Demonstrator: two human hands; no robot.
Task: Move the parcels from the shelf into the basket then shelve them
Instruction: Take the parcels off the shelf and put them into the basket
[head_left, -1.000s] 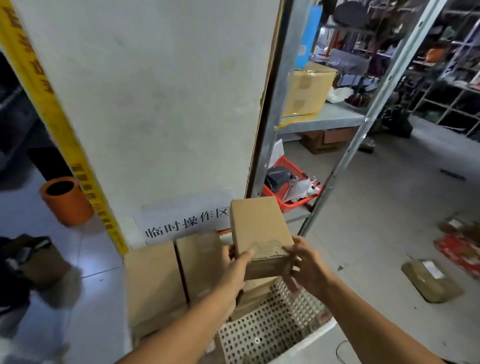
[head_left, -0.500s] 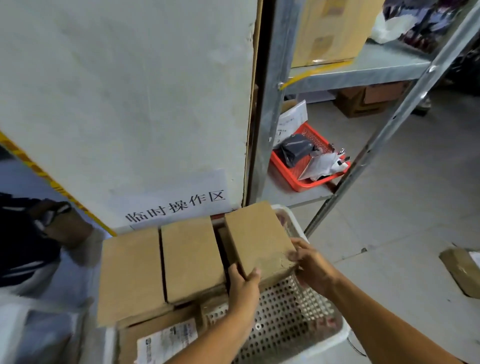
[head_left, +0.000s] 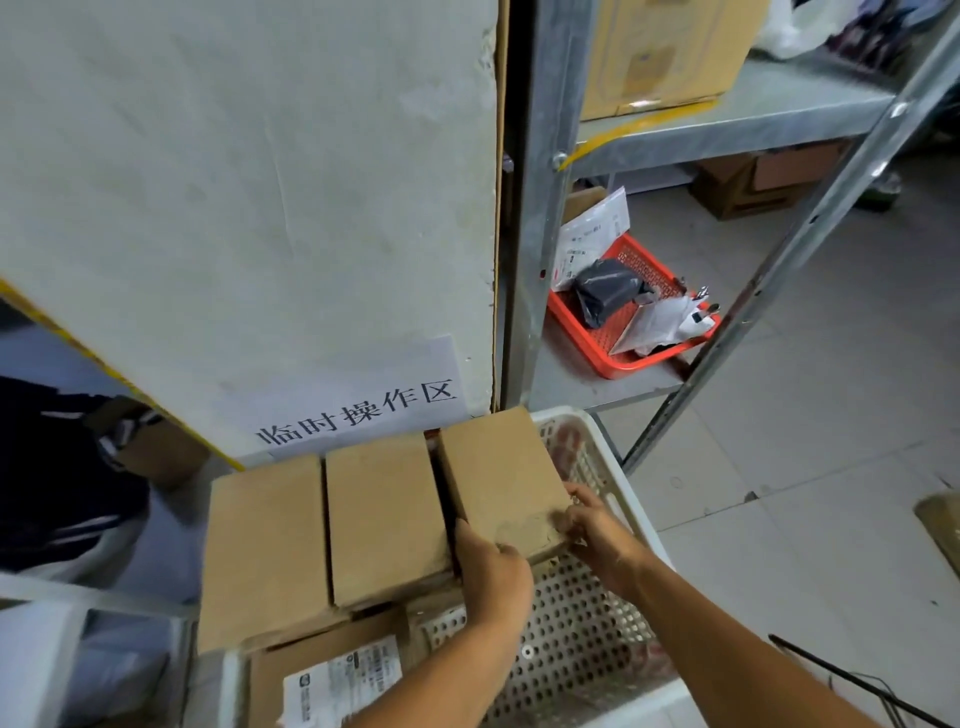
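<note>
Loading step under way: white perforated basket (head_left: 618, 467) on the floor against the wall, already carrying two plain cardboard boxes (head_left: 327, 525) side by side and a labelled parcel (head_left: 332, 670) lower down. Third cardboard box (head_left: 501, 475) being set in at the right of the row, near end apparently raised, far end down by the basket's back rim. Long axis running away from the camera toward the wall, broad face up, roughly parallel with its neighbours. Left hand (head_left: 491, 569) gripping the near left corner, right hand (head_left: 597, 530) pinching the near right edge. Next, probably: lower the near end flat, release, back to the shelf.
</note>
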